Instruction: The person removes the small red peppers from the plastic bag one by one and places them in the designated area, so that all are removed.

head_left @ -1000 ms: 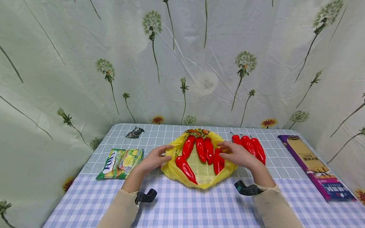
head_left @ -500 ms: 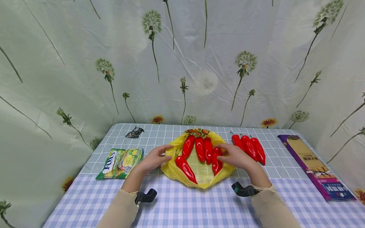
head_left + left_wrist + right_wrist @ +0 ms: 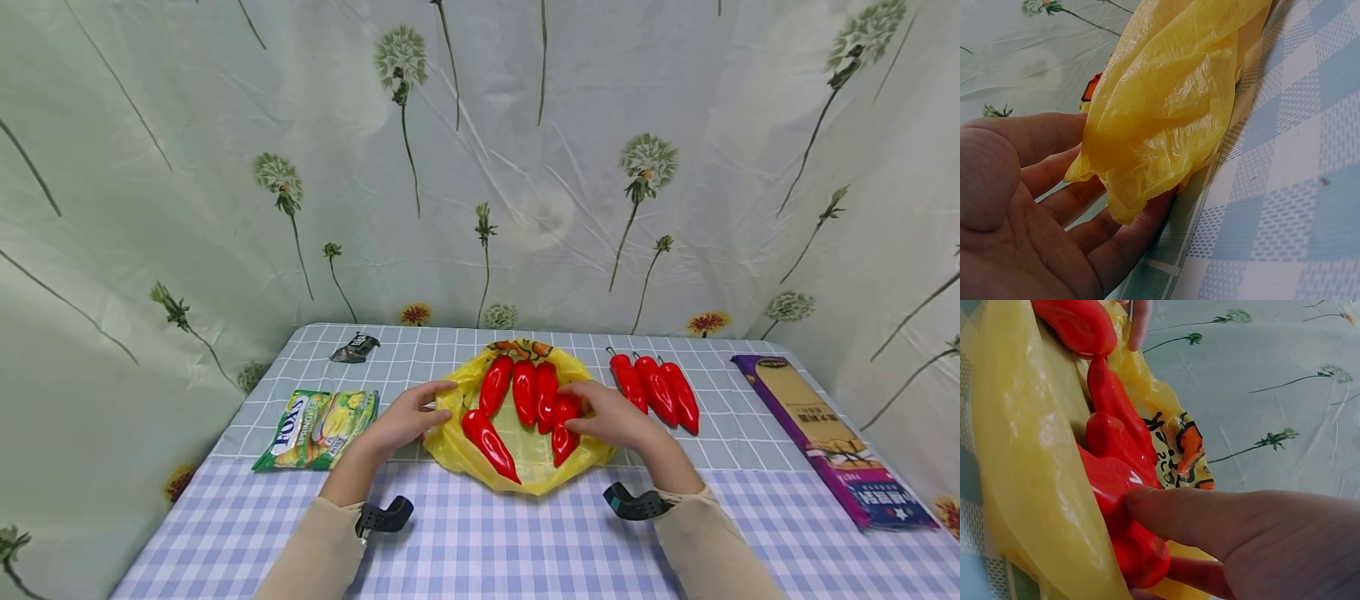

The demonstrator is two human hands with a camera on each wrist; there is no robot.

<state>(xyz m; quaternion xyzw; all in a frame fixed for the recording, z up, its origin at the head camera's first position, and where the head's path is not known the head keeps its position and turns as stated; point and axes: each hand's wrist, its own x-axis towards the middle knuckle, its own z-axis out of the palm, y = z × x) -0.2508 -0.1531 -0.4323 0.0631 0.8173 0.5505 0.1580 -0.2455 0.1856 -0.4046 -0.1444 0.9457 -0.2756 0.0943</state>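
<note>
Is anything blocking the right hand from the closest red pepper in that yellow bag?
Nothing visible is: the right hand reaches over the bag's edge, and its thumb is directly on the pepper.

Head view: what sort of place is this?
Probably a staged recording setup: a dandelion-print backdrop behind the table, blue-and-white gingham cloth on its near part, black wrist-worn devices that look like cameras.
</note>
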